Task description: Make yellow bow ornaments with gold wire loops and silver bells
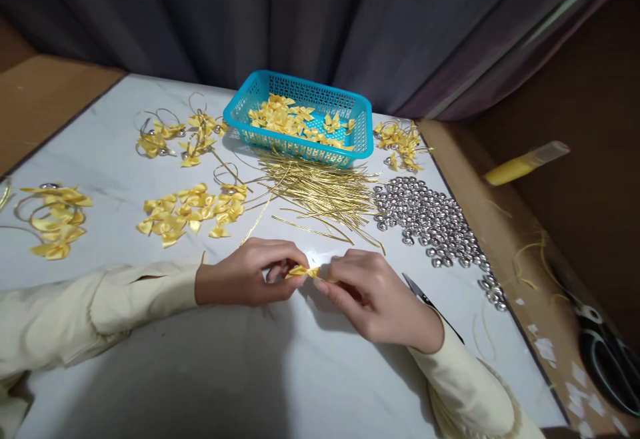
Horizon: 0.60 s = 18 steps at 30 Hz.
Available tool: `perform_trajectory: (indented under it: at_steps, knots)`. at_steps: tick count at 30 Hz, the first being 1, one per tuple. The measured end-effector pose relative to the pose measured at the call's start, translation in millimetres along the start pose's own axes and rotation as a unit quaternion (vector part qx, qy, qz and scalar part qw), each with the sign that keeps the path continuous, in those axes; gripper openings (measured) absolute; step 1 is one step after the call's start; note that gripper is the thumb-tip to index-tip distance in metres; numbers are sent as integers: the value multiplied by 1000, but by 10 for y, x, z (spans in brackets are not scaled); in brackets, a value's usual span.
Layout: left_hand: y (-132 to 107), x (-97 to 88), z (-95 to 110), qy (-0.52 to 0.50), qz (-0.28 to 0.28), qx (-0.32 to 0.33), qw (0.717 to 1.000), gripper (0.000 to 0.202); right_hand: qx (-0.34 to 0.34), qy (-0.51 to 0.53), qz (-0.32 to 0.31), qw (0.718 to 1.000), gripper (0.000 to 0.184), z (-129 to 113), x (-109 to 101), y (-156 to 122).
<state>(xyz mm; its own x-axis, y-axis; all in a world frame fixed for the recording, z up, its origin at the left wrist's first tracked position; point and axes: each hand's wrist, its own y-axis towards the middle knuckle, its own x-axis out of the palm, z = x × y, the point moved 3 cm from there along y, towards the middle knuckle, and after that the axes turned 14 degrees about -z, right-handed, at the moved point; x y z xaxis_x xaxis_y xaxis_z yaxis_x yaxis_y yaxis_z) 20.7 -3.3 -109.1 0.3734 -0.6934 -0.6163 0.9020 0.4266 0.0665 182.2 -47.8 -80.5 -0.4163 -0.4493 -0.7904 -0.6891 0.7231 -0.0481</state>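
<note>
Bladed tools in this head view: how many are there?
2: a small black-handled blade on the white table, close beside the right hand, and black-handled scissors beyond the table's right edge. Others may be hidden.

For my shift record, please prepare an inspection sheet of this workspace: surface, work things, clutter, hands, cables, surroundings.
Surface: white table, faintly veined.
Work things: yellow bow at the hands; loose bows in the blue basket; gold strips piled before it; small silver pieces heaped at the right.
Clutter: dark pointed tool beside the right hand; scissors and white scraps beyond the table's right edge.
Left hand: pinches the yellow bow.
Right hand: at the bow's right end; grip unclear.
Cables: nothing seen.
Surroundings: dark curtain behind the table.
</note>
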Motion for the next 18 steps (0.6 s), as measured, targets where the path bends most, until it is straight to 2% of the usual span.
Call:
perform_trajectory:
  at_steps: [8,18]
  knots:
    - [-10,-8,30,21,16,17,1000,13,-54,-29,-3,998,31,-89,46,15]
    - [-52,-6,22,-15,34,76,996,11,-29,-67,16,997,25,-82,79,-11]
